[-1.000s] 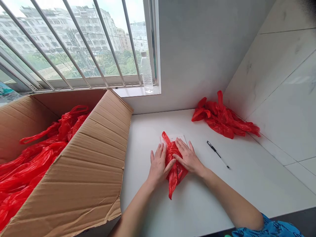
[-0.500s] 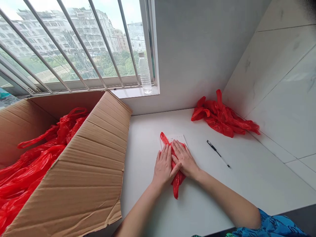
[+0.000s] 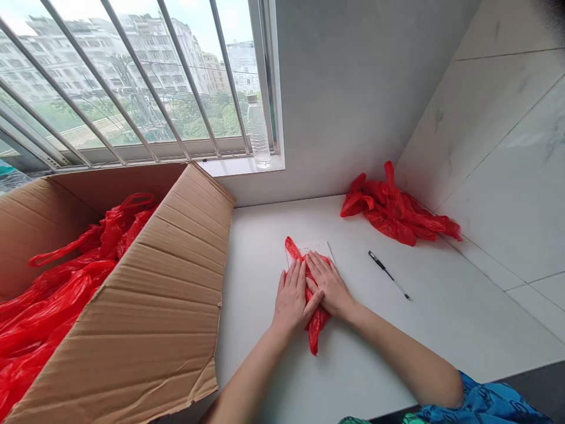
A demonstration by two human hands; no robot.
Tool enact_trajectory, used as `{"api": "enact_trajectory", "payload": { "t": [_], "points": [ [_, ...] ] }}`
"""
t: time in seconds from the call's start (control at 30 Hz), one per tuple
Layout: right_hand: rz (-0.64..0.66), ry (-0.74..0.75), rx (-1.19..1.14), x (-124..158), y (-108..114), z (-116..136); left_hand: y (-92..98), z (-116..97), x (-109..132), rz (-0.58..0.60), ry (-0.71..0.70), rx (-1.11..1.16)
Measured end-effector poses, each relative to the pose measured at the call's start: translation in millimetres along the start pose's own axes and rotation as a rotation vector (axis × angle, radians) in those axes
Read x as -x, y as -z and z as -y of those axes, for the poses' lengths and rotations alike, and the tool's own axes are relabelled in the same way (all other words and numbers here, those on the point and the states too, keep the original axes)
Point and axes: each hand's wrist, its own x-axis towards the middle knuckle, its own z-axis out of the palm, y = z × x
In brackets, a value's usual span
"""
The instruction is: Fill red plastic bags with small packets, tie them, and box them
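A red plastic bag, gathered into a narrow bundle, lies on the white table under both palms. My left hand rests flat on its left side with the fingers stretched forward. From the right, my right hand presses flat on the bag, and the two thumbs meet near the middle. One loop of the bag sticks out beyond the fingertips, and a twisted end points toward me. Beneath the bag, a white sheet or card with small marks shows at the far edge; the rest of it is covered.
An open cardboard box holding red plastic bags stands on the left. A black-and-clear pen lies right of my hands on the table. Another crumpled red bag pile sits by the wall. A bottle stands on the windowsill.
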Motion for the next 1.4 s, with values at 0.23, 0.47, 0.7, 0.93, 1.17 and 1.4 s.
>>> {"api": "enact_trajectory", "payload": {
  "t": [0.23, 0.47, 0.7, 0.93, 1.17, 1.4],
  "points": [
    [-0.017, 0.003, 0.002, -0.4, -2.5, -1.3, -1.2, 0.7, 0.1, -0.013, -0.003, 0.025],
    [-0.003, -0.009, 0.005, -0.6, -1.3, -0.1, -0.7, 0.2, 0.4, -0.014, -0.001, 0.024],
    [0.01, -0.011, 0.0, -0.5, 0.1, 0.4, -0.5, 0.2, 0.4, 0.003, 0.009, 0.026],
    [-0.008, -0.007, -0.009, 0.2, -2.1, -0.9, -1.7, 0.9, 0.3, -0.001, 0.002, 0.038],
    [-0.002, -0.009, -0.005, -0.1, -2.3, -1.1, -2.4, 0.8, 0.2, 0.002, 0.013, 0.038],
    [0.023, -0.028, -0.008, -0.7, 2.0, 1.7, -2.3, 0.2, 0.4, -0.001, 0.019, 0.052]
  ]
}}
